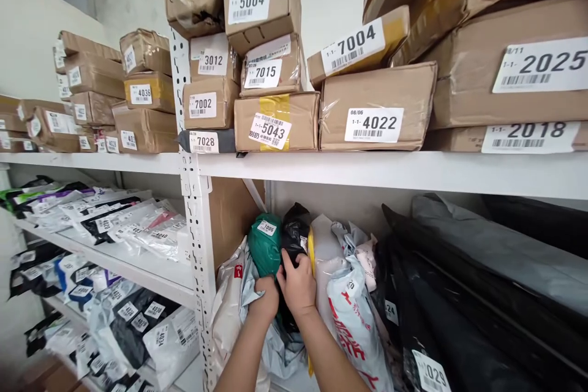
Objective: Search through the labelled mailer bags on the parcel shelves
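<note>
My left hand (266, 299) is closed in a fist around the crumpled edge of a pale blue-grey plastic mailer bag (249, 278) on the lower shelf. Just behind the fist stands a green plastic-wrapped parcel (265, 245) labelled 1006. My right hand (299, 285) rests against a black plastic parcel (296, 223), thumb and index finger apart. Part of that parcel is hidden behind the hand. A thin yellow edge (311, 250) shows to the right of these fingers. White mailer bags (228, 306) lean on the left, and a pale blue bag with red print (351, 318) stands on the right.
A white shelf edge (367, 174) runs above my hands, bearing labelled cardboard boxes (376, 89). A perforated white upright (195, 245) stands at the left. Large black bags (441, 294) fill the right side. More shelves (151, 269) with mailers lie beyond the upright.
</note>
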### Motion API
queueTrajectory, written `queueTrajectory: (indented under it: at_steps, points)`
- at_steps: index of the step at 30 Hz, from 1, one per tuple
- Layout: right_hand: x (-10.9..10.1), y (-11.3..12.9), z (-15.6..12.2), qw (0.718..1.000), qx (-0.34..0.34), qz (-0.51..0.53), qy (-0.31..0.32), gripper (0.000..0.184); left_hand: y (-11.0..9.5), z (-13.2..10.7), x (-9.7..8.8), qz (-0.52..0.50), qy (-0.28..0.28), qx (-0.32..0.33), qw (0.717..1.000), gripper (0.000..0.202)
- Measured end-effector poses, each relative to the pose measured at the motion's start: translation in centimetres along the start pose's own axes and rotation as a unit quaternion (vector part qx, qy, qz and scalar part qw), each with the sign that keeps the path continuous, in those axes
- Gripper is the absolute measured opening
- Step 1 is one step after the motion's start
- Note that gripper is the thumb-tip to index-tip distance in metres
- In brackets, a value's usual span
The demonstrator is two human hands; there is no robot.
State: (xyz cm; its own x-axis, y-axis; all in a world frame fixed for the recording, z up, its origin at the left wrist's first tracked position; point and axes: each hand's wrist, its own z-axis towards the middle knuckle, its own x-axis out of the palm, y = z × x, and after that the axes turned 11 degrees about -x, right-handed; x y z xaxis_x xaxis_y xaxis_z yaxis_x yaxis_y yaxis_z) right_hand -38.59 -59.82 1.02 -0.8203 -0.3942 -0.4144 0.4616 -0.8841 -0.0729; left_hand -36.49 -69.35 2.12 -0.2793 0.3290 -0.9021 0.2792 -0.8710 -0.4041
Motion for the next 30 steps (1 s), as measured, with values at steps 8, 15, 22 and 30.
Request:
queueTrajectory:
  at_steps: [8, 15, 22, 30]
  points:
    - [-1.8, -1.9, -0.3, 0.999, -0.007, 0.013, -0.035, 0.056, 1.8, -5.5, -1.6, 0.075, 0.018, 0.136, 0.988, 0.035]
    - [-3.2, -3.0, -0.8, 0.997, -0.040, 0.044, -0.045, 0.049, 4.4, -8.5, 0.3, 0.153, 0.001, 0.189, 0.970, 0.036]
    - [-5.3, -3.5, 0.2, 0.967, 0.007, 0.228, -0.111, 0.030, 6.7, -7.6, 0.6, 0.097, -0.003, 0.267, 0.959, 0.037]
    - [-6.4, -2.7, 8.1, 0.990, 0.109, 0.072, 0.052, 0.069, 4.0, -8.5, -2.6, 0.076, -0.104, 0.256, 0.958, 0.035]
